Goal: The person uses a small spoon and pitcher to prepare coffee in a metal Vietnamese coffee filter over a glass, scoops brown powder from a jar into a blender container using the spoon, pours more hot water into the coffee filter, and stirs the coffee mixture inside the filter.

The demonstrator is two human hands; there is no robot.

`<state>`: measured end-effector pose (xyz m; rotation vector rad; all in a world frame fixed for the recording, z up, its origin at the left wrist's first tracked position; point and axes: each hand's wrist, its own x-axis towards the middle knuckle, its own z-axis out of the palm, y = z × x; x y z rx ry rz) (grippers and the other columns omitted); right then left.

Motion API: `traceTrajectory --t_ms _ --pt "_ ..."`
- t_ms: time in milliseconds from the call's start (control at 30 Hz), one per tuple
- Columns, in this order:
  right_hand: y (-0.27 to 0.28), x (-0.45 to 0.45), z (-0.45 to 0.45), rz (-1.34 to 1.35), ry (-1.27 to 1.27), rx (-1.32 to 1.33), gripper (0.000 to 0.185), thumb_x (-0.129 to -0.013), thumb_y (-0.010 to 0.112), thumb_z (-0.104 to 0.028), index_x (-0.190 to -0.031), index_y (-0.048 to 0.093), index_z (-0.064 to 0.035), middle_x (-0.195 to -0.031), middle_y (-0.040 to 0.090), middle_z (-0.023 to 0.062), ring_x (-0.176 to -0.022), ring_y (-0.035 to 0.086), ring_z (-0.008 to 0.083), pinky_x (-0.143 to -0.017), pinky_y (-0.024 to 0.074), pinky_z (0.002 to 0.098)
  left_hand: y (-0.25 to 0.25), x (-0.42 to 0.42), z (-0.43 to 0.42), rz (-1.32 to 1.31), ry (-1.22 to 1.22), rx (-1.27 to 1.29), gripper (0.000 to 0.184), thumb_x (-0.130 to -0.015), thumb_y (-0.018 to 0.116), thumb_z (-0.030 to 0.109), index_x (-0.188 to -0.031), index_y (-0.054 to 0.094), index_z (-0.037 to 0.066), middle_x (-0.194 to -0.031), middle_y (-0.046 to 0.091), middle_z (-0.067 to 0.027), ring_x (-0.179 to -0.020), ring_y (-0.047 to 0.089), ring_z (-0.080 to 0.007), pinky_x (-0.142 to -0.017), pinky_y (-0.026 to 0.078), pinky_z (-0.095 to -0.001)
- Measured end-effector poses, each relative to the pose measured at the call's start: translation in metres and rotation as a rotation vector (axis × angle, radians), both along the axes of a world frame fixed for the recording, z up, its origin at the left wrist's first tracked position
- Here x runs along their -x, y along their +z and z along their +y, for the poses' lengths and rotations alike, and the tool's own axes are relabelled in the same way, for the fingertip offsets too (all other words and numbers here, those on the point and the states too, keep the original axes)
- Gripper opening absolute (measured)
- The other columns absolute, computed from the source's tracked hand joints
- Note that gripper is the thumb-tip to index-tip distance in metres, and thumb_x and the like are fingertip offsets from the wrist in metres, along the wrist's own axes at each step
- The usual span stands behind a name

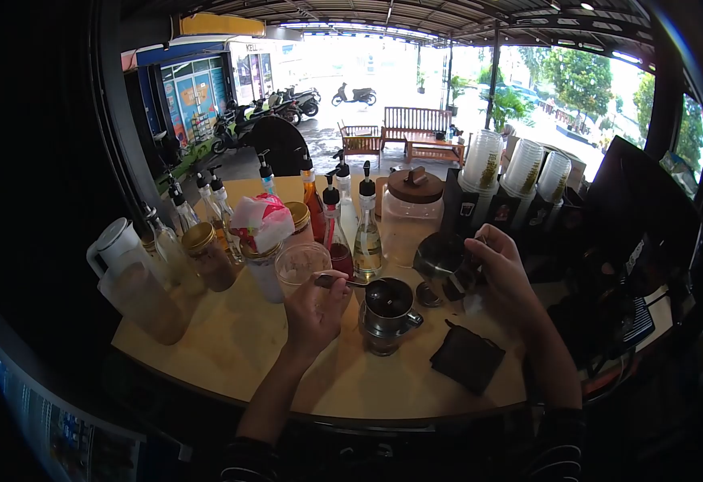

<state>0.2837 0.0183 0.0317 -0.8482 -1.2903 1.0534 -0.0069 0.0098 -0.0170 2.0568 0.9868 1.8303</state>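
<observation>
Nearest you, a folded dark cloth [468,357] lies by the worktop's [231,353] front edge, right of the middle. To its left, also near that edge, a small glass [382,347] stands with a metal coffee filter [382,325] on top, open and dark inside. Your left hand [317,317] is closed round the handle of a spoon [351,282], whose far end reaches to the filter's rim. Hold the spoon level and low there, and move it gently; a knock on that rim could probably tip the stack.

Your right hand [502,261] grips a shiny jug [440,259] by its side, raised over the right part of the worktop; how much is in it, you cannot tell. Steady it well apart from the filter while the spoon is there, and mind the small round lid [428,296] lying below it.

Beyond your left hand stands a clear plastic tub [293,273], with a red bottle [341,257] and a yellowish one [368,249] behind, so give that elbow little swing. Toward the far edge are a big jar [411,229] and, right, stacked cups [521,169].
</observation>
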Motion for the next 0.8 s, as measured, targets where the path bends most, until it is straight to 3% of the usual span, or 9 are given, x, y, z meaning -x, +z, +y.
traceTrajectory --t_ms 67,400,567,800 --pt "0.014 0.007 -0.001 -0.115 0.003 -0.027 0.018 -0.089 0.063 -0.012 -0.078 0.050 -0.0074 -0.071 0.058 -0.0006 -0.063 0.056 0.0035 -0.057 0.0435 0.0193 -0.001 0.000 0.001 -0.006 -0.012 -0.003 0.011 -0.091 0.059 0.012 -0.094 0.062 0.002 -0.074 0.066 -0.0091 -0.069 0.067 -0.0177 -0.062 0.050 -0.0287" --pt "0.030 0.030 0.011 -0.200 0.087 -0.036 0.017 -0.087 0.065 -0.006 -0.080 0.049 -0.0070 -0.072 0.059 -0.0002 -0.065 0.059 0.0049 -0.056 0.0479 0.0205 -0.005 -0.002 0.002 0.028 -0.052 -0.027 0.011 -0.092 0.058 0.011 -0.097 0.061 0.002 -0.076 0.066 -0.0100 -0.071 0.068 -0.0178 -0.061 0.051 -0.0285" --pt "0.032 0.032 0.015 -0.451 0.003 -0.108 0.019 -0.087 0.066 -0.007 -0.079 0.049 -0.0063 -0.073 0.056 -0.0021 -0.065 0.054 0.0022 -0.057 0.0468 0.0202 -0.002 -0.004 -0.001 0.063 -0.048 -0.062 0.009 -0.090 0.059 0.007 -0.098 0.060 0.002 -0.078 0.067 -0.0115 -0.073 0.069 -0.0193 -0.061 0.051 -0.0292" --pt "0.035 0.039 0.012 -0.428 0.003 -0.089 0.021 -0.086 0.067 -0.007 -0.078 0.048 -0.0065 -0.072 0.055 -0.0035 -0.064 0.051 0.0003 -0.055 0.0426 0.0170 -0.002 -0.006 -0.001 0.079 -0.060 -0.072 0.009 -0.090 0.059 0.006 -0.099 0.060 0.002 -0.081 0.067 -0.0120 -0.074 0.070 -0.0191 -0.061 0.051 -0.0288"
